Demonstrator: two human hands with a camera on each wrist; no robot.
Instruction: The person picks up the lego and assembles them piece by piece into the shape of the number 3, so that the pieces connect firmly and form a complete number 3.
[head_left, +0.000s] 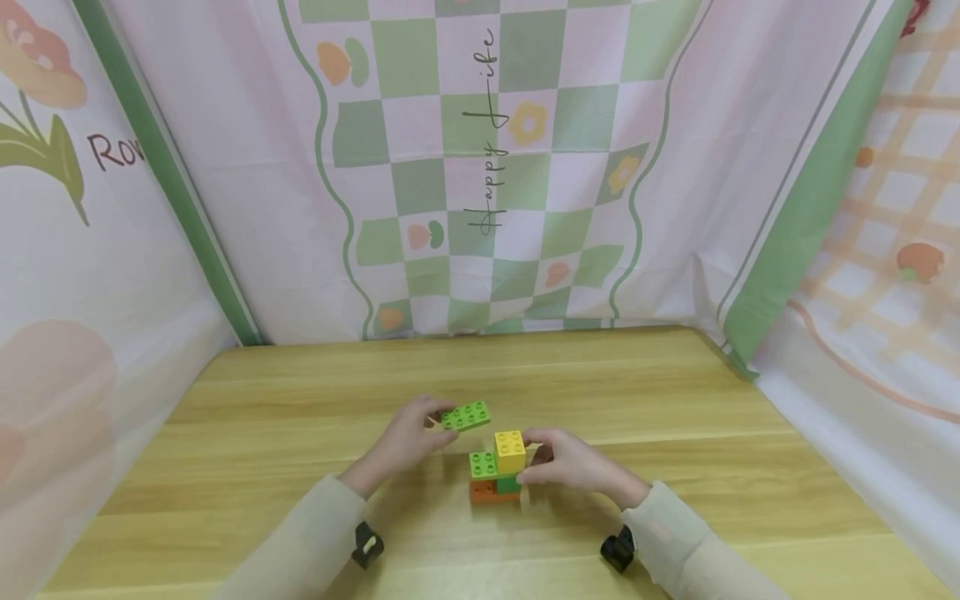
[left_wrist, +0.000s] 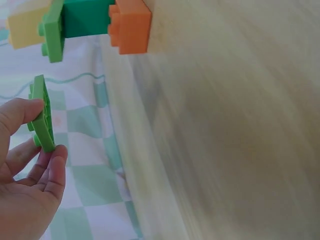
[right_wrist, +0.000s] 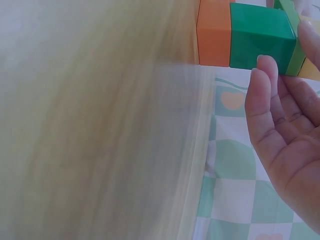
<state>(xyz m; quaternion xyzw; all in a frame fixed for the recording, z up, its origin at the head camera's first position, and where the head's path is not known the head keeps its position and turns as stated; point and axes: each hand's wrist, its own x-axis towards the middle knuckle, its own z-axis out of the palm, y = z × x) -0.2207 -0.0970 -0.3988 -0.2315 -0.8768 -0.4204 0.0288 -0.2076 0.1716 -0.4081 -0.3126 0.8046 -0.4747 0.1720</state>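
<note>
My left hand [head_left: 405, 437] pinches a flat light green toy brick [head_left: 467, 416] by its left end, thumb on one side and fingertips on the other. It is held in the air, studs up, just beyond and left of a small brick stack. An orange brick [head_left: 483, 492] forms the base on the table. Over its right part sits a dark green brick [right_wrist: 262, 37], topped by a second flat light green brick [head_left: 482, 465] that juts left. A yellow brick [head_left: 510, 452] crowns the right end. My right hand [head_left: 573, 462] grips the stack's upper right side between thumb and fingers.
The stack stands on a wooden table [head_left: 285, 467]. Behind the table hangs a checked green and white cloth [head_left: 468, 179], with more printed cloth [head_left: 150, 275] at both sides. Black wrist cameras [head_left: 367, 546] sit by both sleeves.
</note>
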